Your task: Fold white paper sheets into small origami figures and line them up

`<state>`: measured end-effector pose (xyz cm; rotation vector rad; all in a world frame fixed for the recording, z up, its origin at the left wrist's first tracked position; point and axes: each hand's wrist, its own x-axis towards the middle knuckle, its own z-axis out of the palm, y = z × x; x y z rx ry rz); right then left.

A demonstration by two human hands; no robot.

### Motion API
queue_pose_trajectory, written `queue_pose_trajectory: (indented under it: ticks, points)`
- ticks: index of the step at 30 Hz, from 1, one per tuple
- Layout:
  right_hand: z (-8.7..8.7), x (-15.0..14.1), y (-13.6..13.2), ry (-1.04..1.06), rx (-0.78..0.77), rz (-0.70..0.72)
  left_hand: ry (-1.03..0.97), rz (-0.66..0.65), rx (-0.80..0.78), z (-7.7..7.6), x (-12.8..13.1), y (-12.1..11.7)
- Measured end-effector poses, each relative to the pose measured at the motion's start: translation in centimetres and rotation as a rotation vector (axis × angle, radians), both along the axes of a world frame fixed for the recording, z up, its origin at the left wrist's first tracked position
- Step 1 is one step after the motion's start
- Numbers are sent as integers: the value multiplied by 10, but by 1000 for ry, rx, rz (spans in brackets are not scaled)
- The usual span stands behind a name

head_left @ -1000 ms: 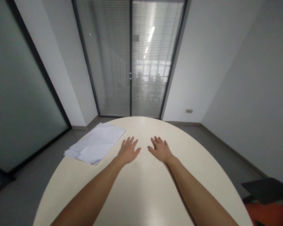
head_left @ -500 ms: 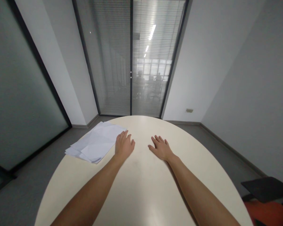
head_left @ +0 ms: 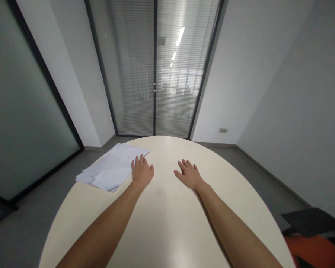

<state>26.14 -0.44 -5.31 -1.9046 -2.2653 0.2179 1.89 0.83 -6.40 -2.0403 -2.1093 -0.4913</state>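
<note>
Several loose sheets of white paper lie in an uneven stack on the left side of the cream table. My left hand is palm down with fingers spread, at the right edge of the sheets; its fingertips overlap that edge, and I cannot tell whether they touch it. It grips nothing. Farther right, my right hand is held palm down over the bare tabletop, fingers apart and nothing in it. Both forearms reach forward from the near edge.
A glass partition with blinds stands beyond the table's rounded far edge. At the lower right is a chair with a black armrest and a red seat. A frosted glass panel is on the left.
My left hand has shifted slightly left, toward the paper, and its fingers have spread more. My right hand has barely moved. The paper stays in place.
</note>
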Motion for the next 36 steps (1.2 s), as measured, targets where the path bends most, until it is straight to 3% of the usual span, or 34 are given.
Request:
queue_pose_trajectory:
  ticks: [9,16,19,22,26,28,34,36]
  points:
    - [0,-1,-1,59,41,-17,1,-253,59,14,17,-11]
    - [11,0,1,314,275,-85,-70,-599,-88,16,43,-33]
    - [16,-5,0,377,341,-36,-197,-706,-85,22,52,-42]
    - [14,-13,-4,385,334,73,-253,-664,-84,27,54,-44]
    - [8,-22,-8,296,284,193,-134,-374,-33,23,43,-38]
    - [8,-23,-10,210,259,212,-75,-306,-49,16,37,-34]
    - [19,-30,-16,-42,240,-98,-68,-530,-174,1,43,-37]
    - [18,-33,-16,-36,237,-71,-70,-616,-169,3,48,-40]
